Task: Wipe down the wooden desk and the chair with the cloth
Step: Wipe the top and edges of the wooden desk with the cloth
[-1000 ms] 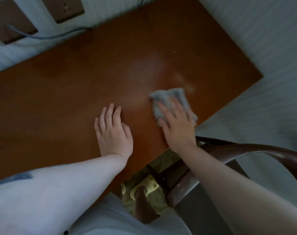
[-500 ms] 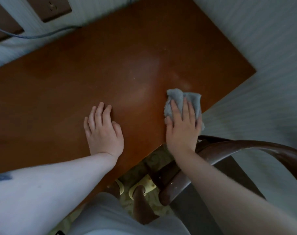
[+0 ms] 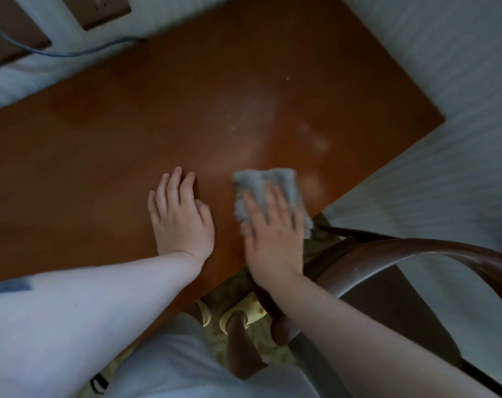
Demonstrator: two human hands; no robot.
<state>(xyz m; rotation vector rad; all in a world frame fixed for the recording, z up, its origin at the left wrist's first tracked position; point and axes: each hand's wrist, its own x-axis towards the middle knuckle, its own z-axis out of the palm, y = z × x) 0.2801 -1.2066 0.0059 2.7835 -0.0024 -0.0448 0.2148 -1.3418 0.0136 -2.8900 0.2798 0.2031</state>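
Observation:
The wooden desk (image 3: 106,156) fills the middle of the head view, reddish brown and bare. A grey cloth (image 3: 261,182) lies crumpled near the desk's front edge on the right. My right hand (image 3: 272,237) presses flat on the cloth with straight fingers and covers its lower half. My left hand (image 3: 181,219) rests flat on the desk just left of the cloth, palm down, holding nothing. The dark wooden chair (image 3: 416,251) shows its curved backrest at the lower right, partly under the desk's edge.
White walls meet the desk at the back and on the right. Two brown wall sockets (image 3: 100,10) and a blue cable (image 3: 72,53) sit at the upper left. My legs, a yellow slipper (image 3: 252,311) and patterned floor show below the desk's front edge.
My right hand has slid the cloth along the front edge: first right, then back left toward my left hand. The left hand stays flat on the desk.

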